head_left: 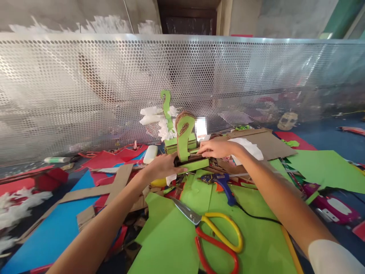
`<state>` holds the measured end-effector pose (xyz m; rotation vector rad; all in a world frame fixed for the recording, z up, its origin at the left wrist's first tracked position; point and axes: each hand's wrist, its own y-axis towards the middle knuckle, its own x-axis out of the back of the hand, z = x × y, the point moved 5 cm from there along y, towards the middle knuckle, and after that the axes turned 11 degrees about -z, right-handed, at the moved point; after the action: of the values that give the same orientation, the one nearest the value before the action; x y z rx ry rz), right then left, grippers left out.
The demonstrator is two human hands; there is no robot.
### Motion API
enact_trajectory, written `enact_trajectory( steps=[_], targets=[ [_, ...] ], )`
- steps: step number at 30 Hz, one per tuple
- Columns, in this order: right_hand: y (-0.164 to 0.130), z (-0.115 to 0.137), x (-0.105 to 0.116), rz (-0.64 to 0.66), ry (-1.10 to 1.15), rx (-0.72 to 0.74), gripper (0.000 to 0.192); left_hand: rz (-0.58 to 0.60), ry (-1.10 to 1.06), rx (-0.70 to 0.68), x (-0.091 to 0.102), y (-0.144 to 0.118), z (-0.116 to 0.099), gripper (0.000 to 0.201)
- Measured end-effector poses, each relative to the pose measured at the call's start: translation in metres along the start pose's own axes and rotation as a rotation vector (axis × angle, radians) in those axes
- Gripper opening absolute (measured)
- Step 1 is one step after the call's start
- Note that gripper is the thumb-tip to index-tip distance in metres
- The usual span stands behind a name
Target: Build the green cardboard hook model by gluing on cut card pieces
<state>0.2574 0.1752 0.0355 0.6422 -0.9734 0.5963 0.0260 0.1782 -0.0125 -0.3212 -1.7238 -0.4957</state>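
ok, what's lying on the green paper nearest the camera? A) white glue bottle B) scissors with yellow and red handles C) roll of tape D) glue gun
B: the scissors lie open-handled on the green paper in the foreground, while the blue glue gun sits farther back, just in front of the left hand and right hand on the green cardboard model.

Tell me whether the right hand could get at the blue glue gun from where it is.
Probably yes: the right hand rests on the green cardboard model, and the blue glue gun lies uncovered just below it on green paper.

A perforated metal screen [85,87] fronts grey concrete walls [279,19].
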Motion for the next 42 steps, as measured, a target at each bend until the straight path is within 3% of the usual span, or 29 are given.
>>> enact_trajectory(
  steps=[6,9,16,22,26,30,37,42],
  targets=[
    [0.004,0.007,-0.004,0.003,0.144,-0.03,0.021,-0.005,-0.002,-0.006,0.007,-0.003,-0.007,0.079],
    [0.004,0.007,-0.001,-0.09,0.221,-0.087,0.02,-0.014,-0.024,-0.015,0.008,-0.004,-0.009,0.082],
    [0.02,0.022,-0.026,-0.153,0.133,-0.074,0.009,-0.016,-0.056,-0.022,0.006,-0.004,-0.006,0.076],
    [0.022,0.009,-0.035,-0.193,0.264,-0.219,0.024,0.006,-0.008,0.006,0.007,-0.005,-0.008,0.078],
    [0.016,0.004,-0.036,-0.243,0.199,-0.274,0.02,0.031,-0.063,-0.009,0.01,-0.007,-0.009,0.081],
    [0.012,0.013,-0.031,-0.308,0.042,-0.224,0.014,0.042,-0.092,-0.014,0.011,-0.008,-0.008,0.084],
    [0.012,0.007,-0.032,-0.267,-0.011,-0.131,0.011,0.049,-0.086,-0.034,0.009,-0.008,-0.006,0.083],
    [0.0,-0.002,-0.008,-0.142,0.015,-0.115,0.018,0.049,-0.157,-0.049,0.008,-0.007,-0.003,0.079]
  ],
)
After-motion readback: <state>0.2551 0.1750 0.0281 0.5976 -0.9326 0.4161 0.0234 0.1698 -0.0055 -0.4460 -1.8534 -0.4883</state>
